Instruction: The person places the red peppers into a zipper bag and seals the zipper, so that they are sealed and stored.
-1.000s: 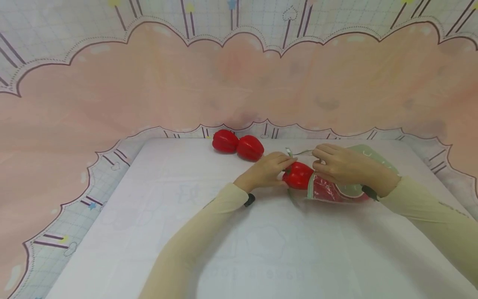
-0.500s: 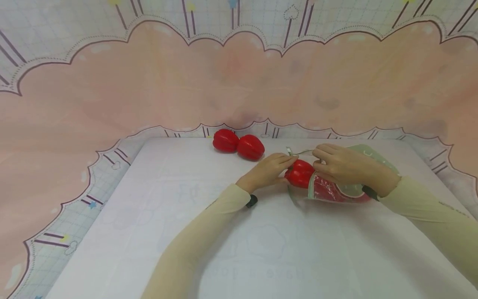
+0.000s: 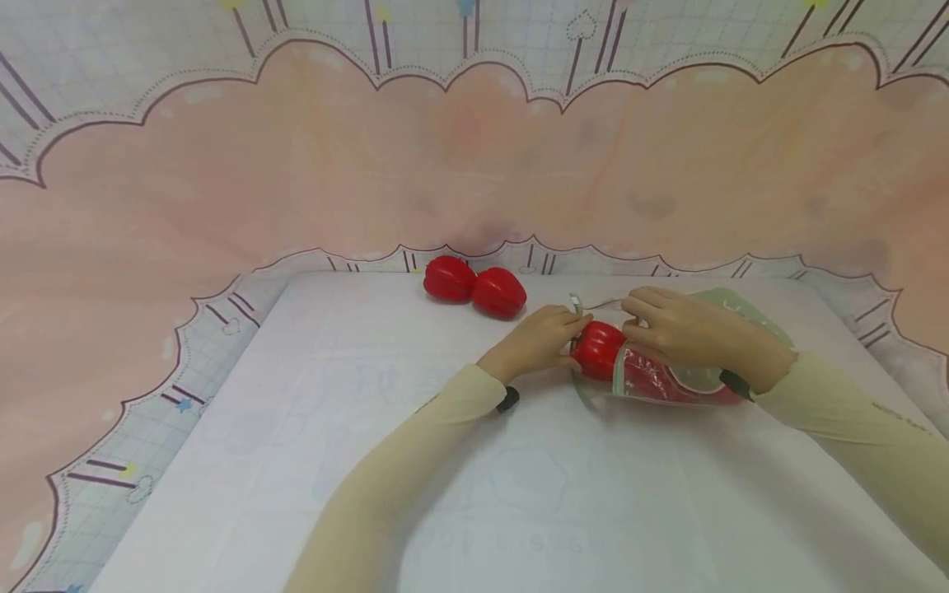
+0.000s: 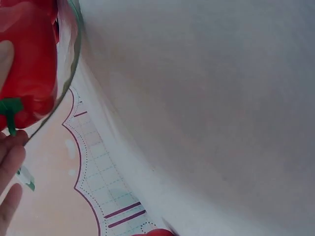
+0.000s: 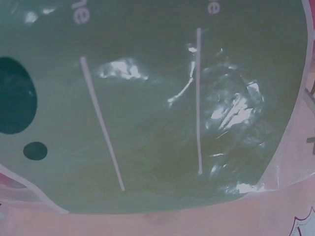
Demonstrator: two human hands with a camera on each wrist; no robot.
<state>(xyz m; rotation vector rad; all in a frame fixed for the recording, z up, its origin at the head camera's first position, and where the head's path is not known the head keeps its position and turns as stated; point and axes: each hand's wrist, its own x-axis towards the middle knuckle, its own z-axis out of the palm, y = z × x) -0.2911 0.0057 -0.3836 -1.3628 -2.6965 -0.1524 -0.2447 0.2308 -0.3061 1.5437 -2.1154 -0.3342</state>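
Note:
My left hand (image 3: 535, 339) holds a red bell pepper (image 3: 599, 350) at the mouth of a clear plastic bag (image 3: 652, 377) with green print. In the left wrist view, the thumb lies on that bell pepper (image 4: 32, 64), and other fingers (image 4: 11, 169) are by its green stem. The bag's rim (image 4: 74, 64) curves beside it. My right hand (image 3: 685, 328) pinches the upper edge of the bag, its fingertips partly hidden. More red shows through the bag's lower side. Only the bag's green printed face (image 5: 157, 123) fills most of the right wrist view; no fingers appear there.
Two more red bell peppers, one (image 3: 448, 279) at left and another (image 3: 498, 293) touching it, lie near the back edge of the white tabletop (image 3: 474, 478). A patterned peach cloth (image 3: 460, 165) hangs behind.
My left hand has shifted slightly right, bringing the bell pepper a little closer to and into the bag's mouth. The right hand and the two back peppers stay nearly in place.

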